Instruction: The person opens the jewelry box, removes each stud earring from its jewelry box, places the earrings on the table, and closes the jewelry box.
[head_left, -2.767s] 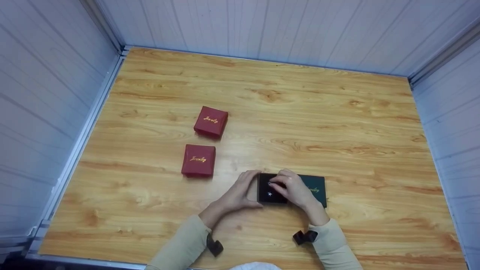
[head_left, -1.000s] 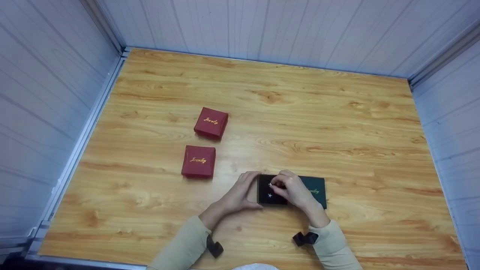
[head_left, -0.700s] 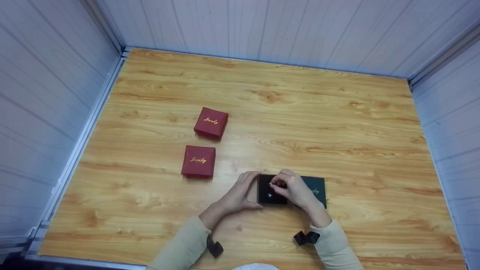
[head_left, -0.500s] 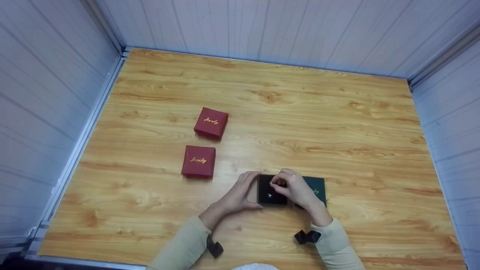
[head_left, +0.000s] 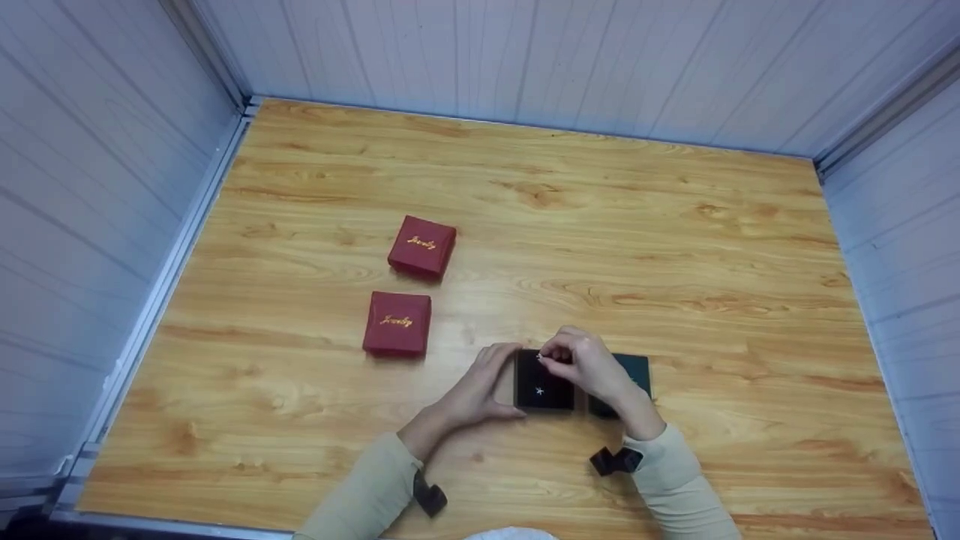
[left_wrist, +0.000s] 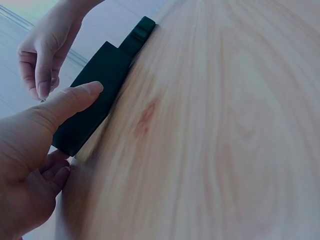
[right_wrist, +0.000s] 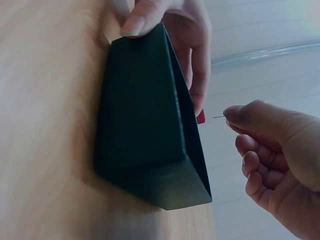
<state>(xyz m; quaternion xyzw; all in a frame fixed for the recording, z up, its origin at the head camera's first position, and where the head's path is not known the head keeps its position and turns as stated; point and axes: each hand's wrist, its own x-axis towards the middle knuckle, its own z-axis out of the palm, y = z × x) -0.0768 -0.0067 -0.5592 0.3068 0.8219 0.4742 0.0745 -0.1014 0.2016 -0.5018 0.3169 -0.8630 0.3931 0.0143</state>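
Observation:
My left hand (head_left: 469, 386) grips the dark green jewelry box (left_wrist: 102, 75) by two opposite sides, thumb on one and fingers on the other. In the head view the box stands open on the table, its black pad (head_left: 556, 379) facing up. One star-shaped stud earring (head_left: 539, 391) sits on that pad. Just above the box, my right hand (head_left: 589, 367) pinches a second stud earring (right_wrist: 218, 117) between thumb and index finger. Its thin bare post shows in the right wrist view. Beside the box lies the green lid (head_left: 636, 371), partly hidden under my right wrist.
Two red jewelry boxes (head_left: 397, 324) with gold lettering rest closed on the wooden table (head_left: 675, 247), left of and beyond the green one. Pale panel walls (head_left: 525, 60) enclose the table's back and sides.
My right hand has risen from the black pad and shifted slightly toward the back, with the earring in its fingertips. My left hand and the boxes have stayed in place.

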